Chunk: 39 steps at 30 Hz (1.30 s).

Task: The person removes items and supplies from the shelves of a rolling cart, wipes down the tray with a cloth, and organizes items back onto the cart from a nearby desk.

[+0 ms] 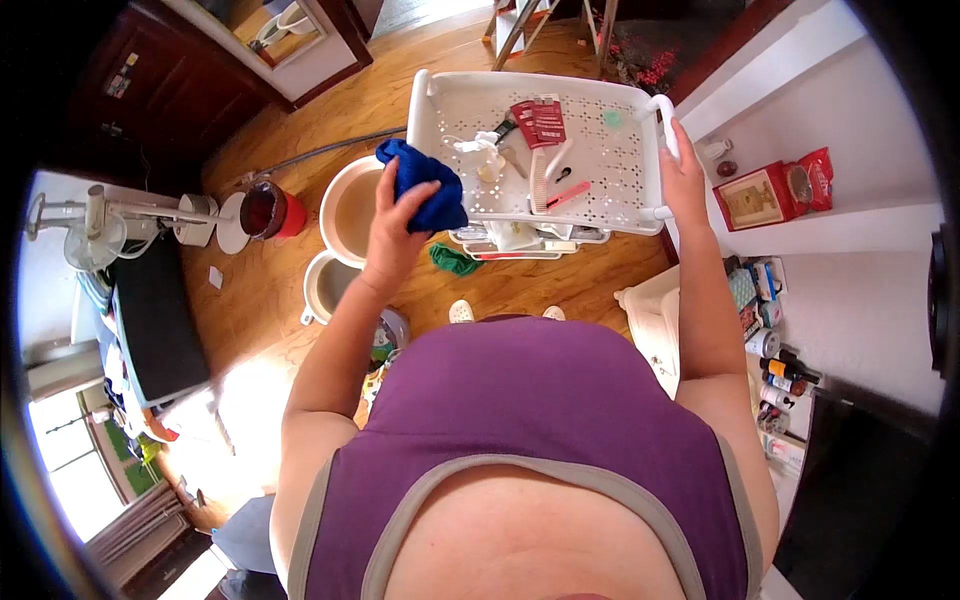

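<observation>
A blue cloth (432,190) is bunched under my left hand (397,222), whose fingers wrap over it at the left front corner of a white perforated cart tray (600,165). My right hand (683,178) is closed round the white handle on the tray's right side. In the tray lie dark red packets (540,122), a white comb (539,188), a pink item (570,194), and a crumpled clear-and-white thing (480,150). Below the top tray, a lower shelf (520,252) holds some items, partly hidden.
Two pale buckets (345,215) and a green cloth (455,260) are on the wooden floor, left of the cart. Further left is a red bin (290,216). A red box (760,197) sits on the right ledge; bottles (785,385) stand at lower right. A ladder (520,35) is beyond.
</observation>
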Each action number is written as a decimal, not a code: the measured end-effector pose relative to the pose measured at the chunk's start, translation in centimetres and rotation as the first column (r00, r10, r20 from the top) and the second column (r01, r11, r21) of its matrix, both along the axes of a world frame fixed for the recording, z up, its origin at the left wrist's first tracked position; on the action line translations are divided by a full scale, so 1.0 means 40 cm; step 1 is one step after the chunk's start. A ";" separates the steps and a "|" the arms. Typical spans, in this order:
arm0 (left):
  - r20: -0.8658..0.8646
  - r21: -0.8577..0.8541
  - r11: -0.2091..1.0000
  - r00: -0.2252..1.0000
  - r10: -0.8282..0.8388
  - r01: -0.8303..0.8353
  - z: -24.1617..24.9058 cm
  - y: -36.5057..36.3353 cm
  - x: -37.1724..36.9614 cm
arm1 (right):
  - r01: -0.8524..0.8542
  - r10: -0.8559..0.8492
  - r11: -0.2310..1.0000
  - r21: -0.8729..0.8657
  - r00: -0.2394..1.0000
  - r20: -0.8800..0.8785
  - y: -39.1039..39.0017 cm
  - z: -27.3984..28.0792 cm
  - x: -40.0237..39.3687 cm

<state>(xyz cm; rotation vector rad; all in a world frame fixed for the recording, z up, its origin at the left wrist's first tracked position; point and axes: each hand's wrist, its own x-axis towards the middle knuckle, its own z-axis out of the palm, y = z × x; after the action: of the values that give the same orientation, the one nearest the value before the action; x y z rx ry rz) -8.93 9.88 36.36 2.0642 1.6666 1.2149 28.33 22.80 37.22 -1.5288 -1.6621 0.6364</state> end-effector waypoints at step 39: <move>0.609 -0.651 0.687 0.763 0.219 0.322 -0.112 -0.257 -0.037 | -0.574 0.843 0.352 -0.739 0.538 -0.016 -0.274 -0.168 -0.375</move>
<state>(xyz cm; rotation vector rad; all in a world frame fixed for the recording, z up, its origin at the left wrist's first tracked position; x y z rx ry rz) -10.42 -0.39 31.89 1.0060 1.3725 0.8571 13.32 11.84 30.49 -1.3035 -2.6650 1.7004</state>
